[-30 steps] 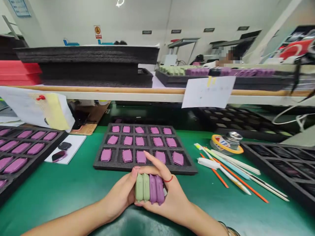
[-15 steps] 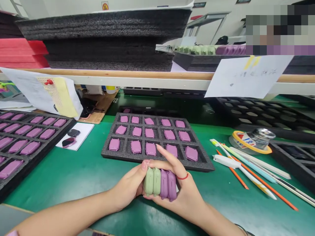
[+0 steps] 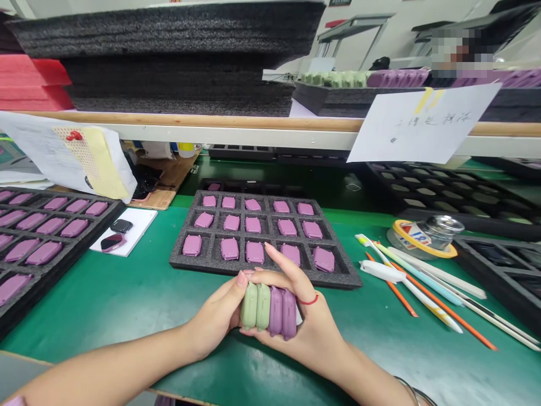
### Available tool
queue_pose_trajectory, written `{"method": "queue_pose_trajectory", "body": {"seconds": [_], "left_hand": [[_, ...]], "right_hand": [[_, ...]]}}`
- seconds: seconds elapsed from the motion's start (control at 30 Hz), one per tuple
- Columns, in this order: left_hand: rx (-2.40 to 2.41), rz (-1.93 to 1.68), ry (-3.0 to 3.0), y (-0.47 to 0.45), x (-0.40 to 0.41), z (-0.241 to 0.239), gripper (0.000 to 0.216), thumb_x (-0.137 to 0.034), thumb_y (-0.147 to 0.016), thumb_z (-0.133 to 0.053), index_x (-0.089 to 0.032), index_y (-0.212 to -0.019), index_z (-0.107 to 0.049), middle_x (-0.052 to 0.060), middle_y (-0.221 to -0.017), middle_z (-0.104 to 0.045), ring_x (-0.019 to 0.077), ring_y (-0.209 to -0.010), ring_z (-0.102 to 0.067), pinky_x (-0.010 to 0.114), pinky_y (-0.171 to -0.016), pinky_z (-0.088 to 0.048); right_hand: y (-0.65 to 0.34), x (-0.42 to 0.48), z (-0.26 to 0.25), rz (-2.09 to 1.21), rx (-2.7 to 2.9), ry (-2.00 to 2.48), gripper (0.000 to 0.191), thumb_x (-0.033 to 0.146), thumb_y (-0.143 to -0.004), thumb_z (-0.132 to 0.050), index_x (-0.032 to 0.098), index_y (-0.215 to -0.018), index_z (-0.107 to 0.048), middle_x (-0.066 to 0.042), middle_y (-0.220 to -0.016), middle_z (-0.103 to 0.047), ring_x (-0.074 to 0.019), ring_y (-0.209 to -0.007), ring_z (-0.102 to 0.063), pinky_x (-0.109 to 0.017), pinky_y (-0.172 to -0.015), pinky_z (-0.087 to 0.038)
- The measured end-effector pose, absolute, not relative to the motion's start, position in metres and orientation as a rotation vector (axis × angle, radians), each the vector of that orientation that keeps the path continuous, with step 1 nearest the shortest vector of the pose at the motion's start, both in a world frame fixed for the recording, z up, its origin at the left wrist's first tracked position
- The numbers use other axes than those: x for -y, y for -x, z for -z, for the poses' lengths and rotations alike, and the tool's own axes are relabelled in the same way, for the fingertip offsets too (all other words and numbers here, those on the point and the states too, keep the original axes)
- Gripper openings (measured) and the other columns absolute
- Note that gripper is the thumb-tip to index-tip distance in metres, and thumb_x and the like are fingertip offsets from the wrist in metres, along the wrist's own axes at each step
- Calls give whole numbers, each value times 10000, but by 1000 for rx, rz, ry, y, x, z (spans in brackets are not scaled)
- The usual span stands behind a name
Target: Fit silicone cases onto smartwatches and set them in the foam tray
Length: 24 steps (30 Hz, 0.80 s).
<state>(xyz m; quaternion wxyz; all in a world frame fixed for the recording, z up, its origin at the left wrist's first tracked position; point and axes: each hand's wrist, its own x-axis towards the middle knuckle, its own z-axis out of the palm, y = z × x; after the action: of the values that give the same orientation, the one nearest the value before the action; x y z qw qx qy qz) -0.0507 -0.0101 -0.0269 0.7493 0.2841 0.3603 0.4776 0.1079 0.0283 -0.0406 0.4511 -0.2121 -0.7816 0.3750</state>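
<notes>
Both hands hold a row of small rounded cases (image 3: 269,309) pressed side by side just above the green mat (image 3: 127,304): two pale green on the left, two purple on the right. My left hand (image 3: 217,316) closes on the green end. My right hand (image 3: 306,318) cups the purple end, its index finger raised over the row. Right behind them lies a black foam tray (image 3: 264,265) with purple cases in its pockets.
A second foam tray of purple cases (image 3: 46,237) lies at the left. White paper with two dark parts (image 3: 122,234) sits beside it. Pens and sticks (image 3: 418,285) and a tape roll with a jar (image 3: 426,234) lie at the right. Empty black trays (image 3: 499,259) and a shelf (image 3: 236,132) stand behind.
The camera tilted down and drew closer from a second ago. The hands keep the same hold on the row of cases, with hardly any shift.
</notes>
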Motion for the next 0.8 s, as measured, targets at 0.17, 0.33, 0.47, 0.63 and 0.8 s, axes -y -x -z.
{"method": "queue_pose_trajectory", "body": {"seconds": [0.17,0.33,0.47,0.63,0.8], "left_hand": [[-797,-1013,-637,50,11,26,655,-701,-763,-688,-146,-1109,-666,2,-775,-644,97,-644,-546,177,-528,-392],[-710,-1001,-810,53,8,25,570,-647,-741,-748,-148,-1013,-700,9,-807,-648,115,-707,-581,216,-649,-469],[-728,-1010,-995,53,5,24,450,-274,-609,-933,-166,-982,-706,0,-911,-677,144,-867,-626,233,-792,-499],[-952,-1000,-1122,54,10,21,410,-240,-597,-920,-161,-949,-726,25,-925,-718,189,-895,-653,277,-810,-520],[-1098,-1072,-1346,58,16,18,483,-267,-583,-927,-181,-1024,-748,45,-987,-765,215,-889,-687,302,-817,-536]], "right_hand": [[-108,-29,36,-820,1979,491,883,227,-789,-809,276,-1525,-322,-67,-1291,-673,-210,-1115,-700,-354,-1076,-522],[-110,-27,36,-721,2034,490,897,243,-835,-762,262,-1564,-239,-71,-1220,-713,-233,-1125,-693,-390,-1035,-547],[-108,-30,42,-647,2098,448,798,395,-934,-649,273,-1582,-200,-81,-1185,-735,-256,-1103,-703,-445,-1010,-553],[-107,-31,43,-549,2190,364,789,409,-958,-608,244,-1594,-170,-114,-1253,-703,-286,-1237,-623,-481,-1054,-516],[-115,-29,37,-779,2061,403,960,717,-824,-595,283,-1583,-198,-114,-1530,-454,-327,-1412,-431,-524,-1183,-356]]}}
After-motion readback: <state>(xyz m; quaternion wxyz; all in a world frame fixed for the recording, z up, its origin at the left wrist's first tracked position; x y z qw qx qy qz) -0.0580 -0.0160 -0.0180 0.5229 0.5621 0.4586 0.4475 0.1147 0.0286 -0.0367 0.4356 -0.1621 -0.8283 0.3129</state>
